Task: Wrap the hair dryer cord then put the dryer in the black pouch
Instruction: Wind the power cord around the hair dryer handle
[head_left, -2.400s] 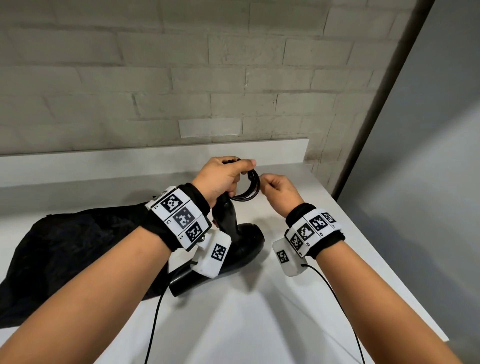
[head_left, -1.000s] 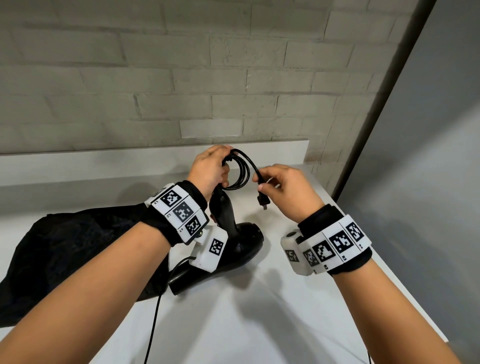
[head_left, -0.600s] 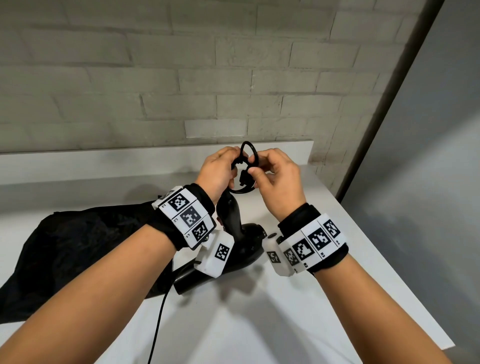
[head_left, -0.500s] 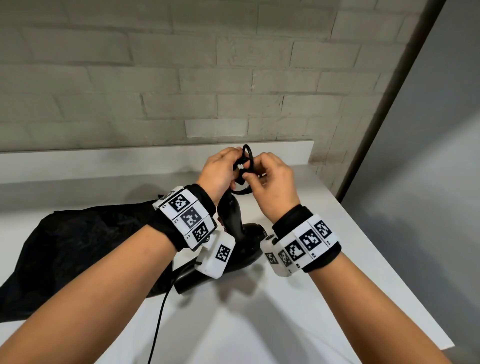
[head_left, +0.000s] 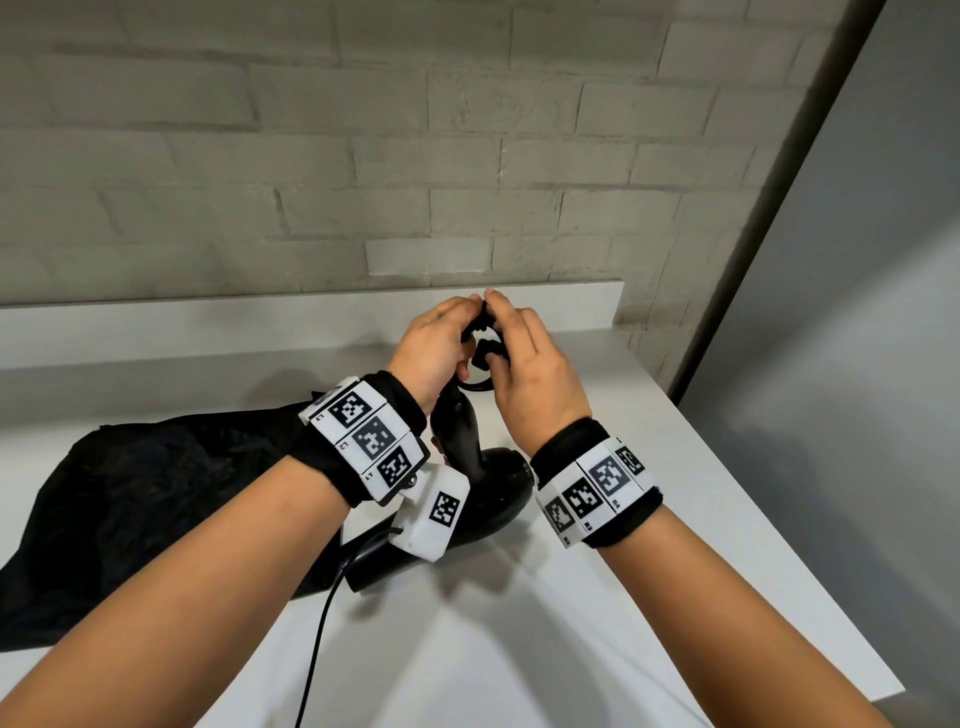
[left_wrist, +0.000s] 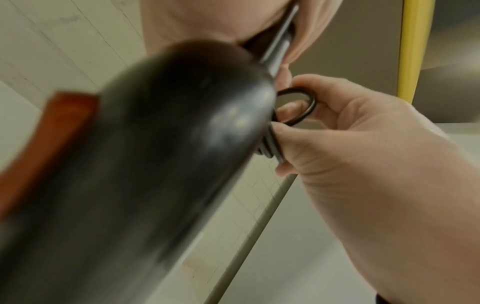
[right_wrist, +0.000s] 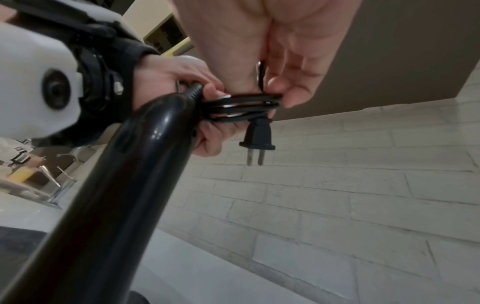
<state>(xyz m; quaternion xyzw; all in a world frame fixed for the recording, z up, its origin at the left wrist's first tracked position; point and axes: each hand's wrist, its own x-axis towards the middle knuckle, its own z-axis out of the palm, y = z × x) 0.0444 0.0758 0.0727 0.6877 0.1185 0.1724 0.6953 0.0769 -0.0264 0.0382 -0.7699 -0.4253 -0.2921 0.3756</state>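
Observation:
The black hair dryer (head_left: 496, 493) lies on the white counter with its handle (right_wrist: 124, 195) rising toward my hands. Just above the handle's end, the cord (right_wrist: 241, 105) is gathered into a small coil. My left hand (head_left: 439, 345) grips one side of that coil. From the other side my right hand (head_left: 522, 358) pinches it with thumb and fingers. The two-pin plug (right_wrist: 257, 136) hangs free below the coil. In the left wrist view a cord loop (left_wrist: 310, 105) shows in front of the right hand's fingers (left_wrist: 291, 109). The black pouch (head_left: 156, 499) lies crumpled at the left, behind my left forearm.
The counter (head_left: 649, 571) ends at a right edge near my right forearm. A raised white ledge (head_left: 208, 322) and a grey brick wall (head_left: 467, 156) close off the back. A thin black cable (head_left: 317, 644) hangs from my left wrist camera.
My right hand carried the plug end in to the coil in my left hand. The wide loops have drawn into a tight bundle, and both hands now meet on it.

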